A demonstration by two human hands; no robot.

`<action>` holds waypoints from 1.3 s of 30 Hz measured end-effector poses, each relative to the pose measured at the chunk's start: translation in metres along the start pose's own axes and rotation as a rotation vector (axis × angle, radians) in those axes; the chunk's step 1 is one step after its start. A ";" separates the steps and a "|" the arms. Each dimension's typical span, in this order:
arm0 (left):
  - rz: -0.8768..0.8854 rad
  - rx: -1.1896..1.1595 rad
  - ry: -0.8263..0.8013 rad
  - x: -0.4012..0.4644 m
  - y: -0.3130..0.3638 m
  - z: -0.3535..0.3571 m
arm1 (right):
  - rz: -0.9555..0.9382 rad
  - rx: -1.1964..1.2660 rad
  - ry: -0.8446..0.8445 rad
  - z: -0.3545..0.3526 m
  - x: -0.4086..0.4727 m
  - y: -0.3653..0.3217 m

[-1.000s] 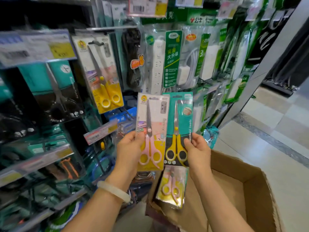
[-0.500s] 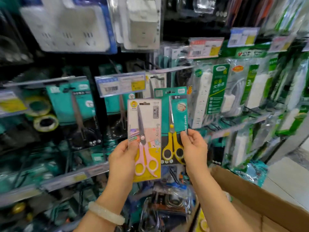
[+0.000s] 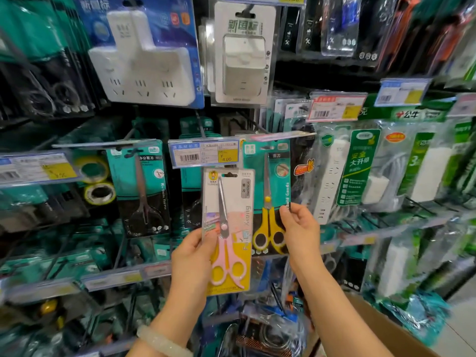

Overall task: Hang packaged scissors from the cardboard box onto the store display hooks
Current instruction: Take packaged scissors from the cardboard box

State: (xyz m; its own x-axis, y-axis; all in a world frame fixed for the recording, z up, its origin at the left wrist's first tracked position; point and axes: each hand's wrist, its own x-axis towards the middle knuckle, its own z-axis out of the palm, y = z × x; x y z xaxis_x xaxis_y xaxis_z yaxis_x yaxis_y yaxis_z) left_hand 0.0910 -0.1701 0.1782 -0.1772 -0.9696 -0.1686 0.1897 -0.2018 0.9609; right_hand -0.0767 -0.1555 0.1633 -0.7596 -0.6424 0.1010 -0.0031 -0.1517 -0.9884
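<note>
Now the left hand (image 3: 192, 256) pinches the pink scissors pack (image 3: 228, 231) and the right hand (image 3: 300, 228) pinches the yellow scissors pack (image 3: 268, 199); both look light and stiff, best held by the edges.

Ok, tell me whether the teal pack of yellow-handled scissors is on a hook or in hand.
Cannot tell for sure. The right hand pinches the teal pack upright; its top sits behind a price rail.

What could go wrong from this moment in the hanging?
The right hand only pinches the edge of the yellow-handled scissors pack, so it may slip. The price tag hides the hook tip, so its hang hole may miss. The pink-handled scissors pack in the left hand overlaps it and could snag.
</note>
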 end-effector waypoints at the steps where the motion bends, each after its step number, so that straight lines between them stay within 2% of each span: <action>1: -0.002 -0.001 0.007 -0.001 0.000 0.001 | 0.010 0.000 -0.004 -0.001 0.001 0.001; 12: -0.003 0.002 0.064 0.000 -0.002 0.007 | -0.007 0.003 -0.050 0.007 0.019 0.001; 23: -0.006 0.008 0.067 -0.001 -0.008 0.008 | -0.041 0.027 -0.001 0.000 0.019 0.001; 32: -0.021 0.005 0.060 -0.002 -0.008 0.005 | -0.163 -0.221 0.049 0.021 0.049 0.004; 39: -0.046 -0.037 0.069 0.000 -0.011 0.014 | -0.223 -0.375 0.031 -0.005 0.033 0.008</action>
State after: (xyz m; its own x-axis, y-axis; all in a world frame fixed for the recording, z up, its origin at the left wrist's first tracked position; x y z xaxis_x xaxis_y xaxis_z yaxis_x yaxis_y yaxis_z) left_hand 0.0750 -0.1660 0.1706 -0.1201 -0.9661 -0.2285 0.2190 -0.2503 0.9431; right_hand -0.1051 -0.1744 0.1581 -0.7326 -0.6013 0.3189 -0.4008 0.0025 -0.9161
